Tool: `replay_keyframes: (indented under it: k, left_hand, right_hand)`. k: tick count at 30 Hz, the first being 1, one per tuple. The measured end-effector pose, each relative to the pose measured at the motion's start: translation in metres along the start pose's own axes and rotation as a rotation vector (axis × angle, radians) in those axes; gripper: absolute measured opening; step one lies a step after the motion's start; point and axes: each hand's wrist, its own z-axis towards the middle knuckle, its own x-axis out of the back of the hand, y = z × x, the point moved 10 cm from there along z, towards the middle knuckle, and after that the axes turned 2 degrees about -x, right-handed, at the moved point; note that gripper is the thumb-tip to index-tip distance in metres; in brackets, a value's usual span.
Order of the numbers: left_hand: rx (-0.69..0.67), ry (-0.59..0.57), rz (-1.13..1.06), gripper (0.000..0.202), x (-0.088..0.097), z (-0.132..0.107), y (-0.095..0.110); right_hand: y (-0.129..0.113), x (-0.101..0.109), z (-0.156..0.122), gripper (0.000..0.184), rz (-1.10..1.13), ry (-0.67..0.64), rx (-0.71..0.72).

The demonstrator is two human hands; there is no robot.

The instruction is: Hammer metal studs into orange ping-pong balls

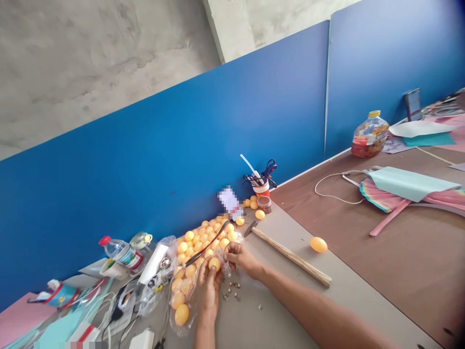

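A blue partition (163,179) is backing the grey table (250,329); the left hand (209,288) is gripping an orange ball (214,264) between thumb and fingers; the right hand (241,258) is curling just right of it, hold indeterminable; metal pieces (237,296) are lying nearby.

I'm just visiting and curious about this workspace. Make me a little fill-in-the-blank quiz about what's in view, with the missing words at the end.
1. The left hand holds an orange ____.
2. The hammer has a handle made of ____.
3. The bottle at right has a cap coloured ____.
4. The colour of the panel behind the table is ____.

Missing words: ball; wood; yellow; blue.
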Motion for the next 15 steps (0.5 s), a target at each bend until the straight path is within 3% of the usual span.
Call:
replay_keyframes:
  k: [3,9,15]
  left_hand:
    - [-0.001,-0.019,-0.017,0.07,-0.0018,-0.0003,-0.0004]
    - [-0.056,-0.082,0.075,0.063,-0.0046,0.0019,-0.0006]
    - [-0.008,-0.043,-0.101,0.058,-0.0017,0.0023,-0.0064]
  right_hand:
    - [-0.005,-0.0001,-0.0004,0.017,0.164,-0.017,0.011]
    - [0.0026,-0.0028,-0.002,0.023,0.17,-0.027,-0.07]
    - [0.0029,-0.0033,0.0013,0.033,0.33,-0.015,-0.047]
